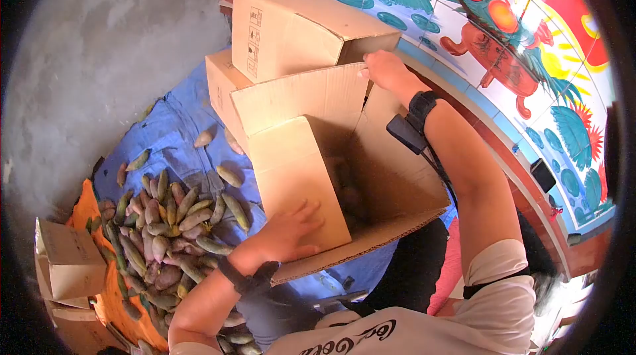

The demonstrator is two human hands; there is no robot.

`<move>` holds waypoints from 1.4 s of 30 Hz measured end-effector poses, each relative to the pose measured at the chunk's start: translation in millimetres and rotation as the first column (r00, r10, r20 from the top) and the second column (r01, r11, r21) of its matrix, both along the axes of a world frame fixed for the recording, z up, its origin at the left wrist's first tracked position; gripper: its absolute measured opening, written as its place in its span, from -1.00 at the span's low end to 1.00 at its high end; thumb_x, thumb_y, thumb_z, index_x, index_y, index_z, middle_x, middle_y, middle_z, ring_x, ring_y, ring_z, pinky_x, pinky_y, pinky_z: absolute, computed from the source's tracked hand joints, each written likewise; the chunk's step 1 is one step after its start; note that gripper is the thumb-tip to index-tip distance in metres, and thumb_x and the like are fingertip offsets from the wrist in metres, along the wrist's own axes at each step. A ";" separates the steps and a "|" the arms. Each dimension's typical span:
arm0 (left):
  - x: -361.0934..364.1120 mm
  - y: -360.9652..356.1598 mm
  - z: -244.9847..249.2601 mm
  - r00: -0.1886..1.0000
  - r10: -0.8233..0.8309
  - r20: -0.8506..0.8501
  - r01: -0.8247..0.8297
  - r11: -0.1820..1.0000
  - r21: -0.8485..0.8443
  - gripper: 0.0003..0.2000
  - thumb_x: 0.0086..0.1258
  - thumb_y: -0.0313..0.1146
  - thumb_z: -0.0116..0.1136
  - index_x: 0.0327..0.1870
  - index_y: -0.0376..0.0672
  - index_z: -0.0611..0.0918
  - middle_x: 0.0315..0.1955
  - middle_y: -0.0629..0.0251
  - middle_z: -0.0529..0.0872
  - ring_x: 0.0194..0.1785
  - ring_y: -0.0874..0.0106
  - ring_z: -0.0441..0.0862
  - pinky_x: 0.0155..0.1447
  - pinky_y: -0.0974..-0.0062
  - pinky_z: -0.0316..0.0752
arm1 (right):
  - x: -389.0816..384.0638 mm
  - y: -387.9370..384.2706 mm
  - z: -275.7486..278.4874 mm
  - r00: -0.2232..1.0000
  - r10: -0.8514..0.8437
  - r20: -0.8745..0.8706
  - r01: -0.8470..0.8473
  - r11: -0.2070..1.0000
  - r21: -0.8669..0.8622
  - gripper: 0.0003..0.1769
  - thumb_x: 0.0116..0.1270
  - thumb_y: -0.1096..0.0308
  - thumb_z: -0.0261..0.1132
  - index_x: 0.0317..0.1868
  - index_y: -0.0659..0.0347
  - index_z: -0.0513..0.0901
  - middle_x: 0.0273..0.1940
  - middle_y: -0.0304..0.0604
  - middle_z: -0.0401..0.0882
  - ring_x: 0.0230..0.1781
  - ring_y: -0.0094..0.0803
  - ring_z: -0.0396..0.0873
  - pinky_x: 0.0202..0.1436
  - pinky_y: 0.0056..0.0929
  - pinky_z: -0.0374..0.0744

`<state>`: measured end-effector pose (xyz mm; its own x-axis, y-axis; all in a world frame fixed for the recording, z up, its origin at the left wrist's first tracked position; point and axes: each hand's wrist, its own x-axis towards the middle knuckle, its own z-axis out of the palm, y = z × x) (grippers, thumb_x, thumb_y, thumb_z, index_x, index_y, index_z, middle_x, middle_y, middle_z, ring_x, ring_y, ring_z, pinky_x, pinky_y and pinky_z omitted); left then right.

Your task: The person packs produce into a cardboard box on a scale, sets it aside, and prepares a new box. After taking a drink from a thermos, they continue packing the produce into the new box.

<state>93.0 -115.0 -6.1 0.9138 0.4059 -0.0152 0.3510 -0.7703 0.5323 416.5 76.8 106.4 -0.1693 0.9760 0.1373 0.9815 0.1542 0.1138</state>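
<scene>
A large open cardboard box (401, 156) stands in front of me, tilted in view, with its flaps raised. Spread flat, my left hand (288, 226) rests on the lower end of its left flap (285, 163), fingers apart. At the far right corner, my right hand (389, 73) grips the box's top edge, fingers bent over the rim. Inside, in shadow, some dark rounded shapes (348, 189) lie at the bottom. Both wrists wear black straps, and a small dark device (405, 133) hangs by the right one.
Left of the box, a heap of long green and purplish-brown vegetables (169, 222) covers a blue sheet (192, 106) and an orange sheet (83, 209). More cardboard boxes stand behind (291, 37) and at the lower left (69, 252). A painted tile wall (490, 57) bounds the right.
</scene>
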 end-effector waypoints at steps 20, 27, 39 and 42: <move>-0.5 -6.6 9.4 0.999 0.039 0.010 -0.039 0.998 -0.040 -0.39 0.13 0.06 0.21 0.14 -0.17 0.51 0.32 -0.10 0.16 0.37 -0.08 0.10 0.36 0.18 0.10 | -8.6 -43.7 5.9 0.973 -0.069 -0.219 0.086 0.994 0.069 -0.65 0.06 0.19 0.29 -0.37 0.40 0.62 -0.28 0.19 0.60 -0.20 0.08 0.57 -0.10 -0.12 0.53; 2.1 -7.0 16.9 0.999 0.033 -0.035 -0.034 0.999 -0.030 -0.33 0.10 0.12 0.22 0.13 -0.22 0.51 0.34 -0.09 0.13 0.39 -0.09 0.05 0.38 0.16 0.06 | 11.4 -99.6 -6.3 0.933 -0.142 -0.330 0.058 0.966 -0.252 -0.43 0.11 0.11 0.25 -0.12 0.52 0.42 -0.16 0.33 0.51 -0.09 0.10 0.51 -0.02 -0.12 0.44; 3.4 -14.0 19.0 0.997 0.036 -0.065 -0.037 0.999 -0.013 -0.28 0.06 0.15 0.24 0.12 -0.28 0.50 0.35 -0.08 0.11 0.41 -0.08 0.00 0.39 0.14 0.03 | 12.3 -175.6 17.1 0.858 -0.255 -0.446 -0.085 0.785 -0.613 -0.58 0.26 0.17 0.15 -0.21 0.47 0.35 -0.34 0.15 0.52 -0.48 -0.20 0.61 -0.48 -0.35 0.57; -1.2 -12.5 13.4 0.997 0.040 -0.059 -0.041 0.999 -0.024 -0.27 0.06 0.15 0.24 0.13 -0.28 0.49 0.35 -0.09 0.09 0.41 -0.08 -0.02 0.39 0.13 0.02 | 9.0 -173.6 5.4 0.919 -0.085 -0.384 -0.126 0.861 -0.493 -0.63 0.24 0.23 0.14 -0.24 0.45 0.35 -0.36 0.21 0.52 -0.36 -0.01 0.59 -0.32 -0.21 0.55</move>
